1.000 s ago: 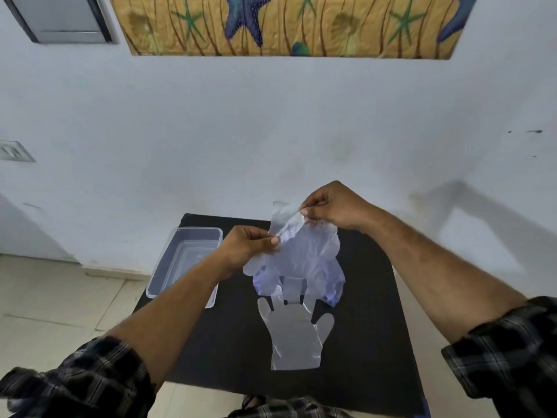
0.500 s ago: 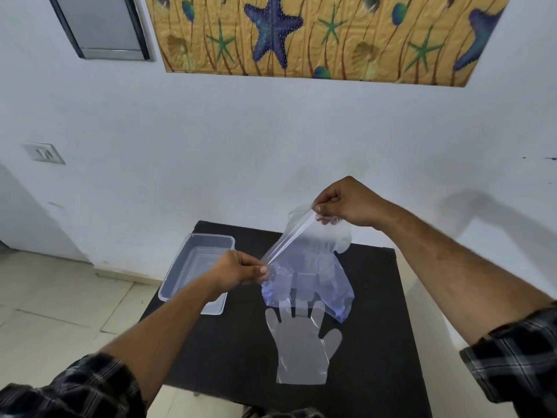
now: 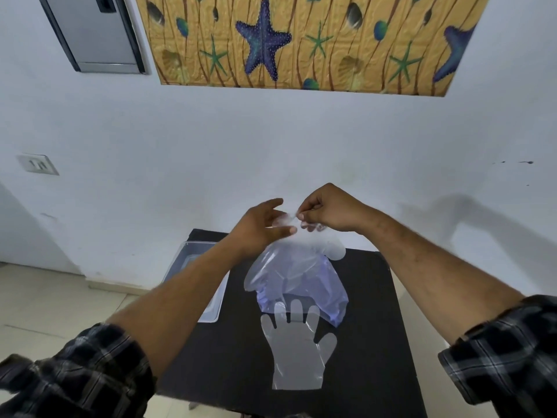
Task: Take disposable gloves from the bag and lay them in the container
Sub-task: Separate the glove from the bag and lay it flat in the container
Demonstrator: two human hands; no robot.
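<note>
A clear plastic bag (image 3: 297, 276) of disposable gloves hangs above the black table (image 3: 370, 342), pinched at its top edge by my right hand (image 3: 327, 211). My left hand (image 3: 262, 226) is level with the bag's mouth, fingers spread, its fingertips touching the plastic beside the right hand. One transparent glove (image 3: 297, 345) lies flat on the table below the bag, fingers pointing away from me. A second glove's fingers stick out at the bag's upper right. The clear rectangular container (image 3: 180, 260) sits at the table's left edge, partly hidden by my left forearm.
The table stands against a white wall. A starfish picture (image 3: 301, 40) and a grey wall box (image 3: 93, 34) hang above, and a switch plate (image 3: 37, 164) is at the left. Tiled floor lies to the left of the table.
My left hand let go of the bag's stretched edge, rose and moved right up to the right hand, with its fingers now spread. The bag's mouth has gone slack. The view tilted upward.
</note>
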